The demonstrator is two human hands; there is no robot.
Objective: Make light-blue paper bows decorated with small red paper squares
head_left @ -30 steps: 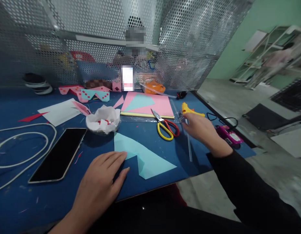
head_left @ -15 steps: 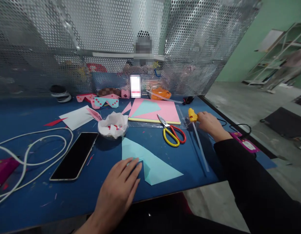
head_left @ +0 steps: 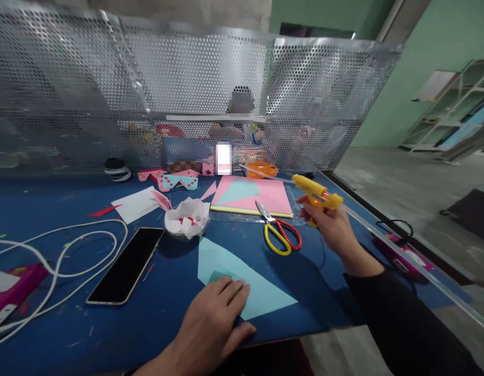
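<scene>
My right hand (head_left: 331, 224) is wrapped round the handle of a yellow hot glue gun (head_left: 316, 190), raised over the blue table with its nozzle to the left. A small orange light glows on it, and a long clear glue stick (head_left: 406, 253) sticks out of its back. My left hand (head_left: 218, 313) lies on a light blue paper piece (head_left: 242, 277) at the table's front, fingers stretched out and thumb apart. Its palm hides the paper's lower left part. Between the hands and farther back lie open scissors (head_left: 279, 232) with one yellow and one red handle.
Left of the paper are a black phone (head_left: 128, 266), a white cable (head_left: 57, 261) and a paper-lined bowl (head_left: 187, 219) of small red bits. Behind are pink sheets (head_left: 273, 193), cut-out paper glasses (head_left: 179, 181) and orange tape (head_left: 261, 168). A purple power strip (head_left: 402, 256) lies right.
My right hand has lifted the glue gun off the table and turned it nozzle leftward. My left hand has slid right, farther onto the light blue paper. The view has tilted up.
</scene>
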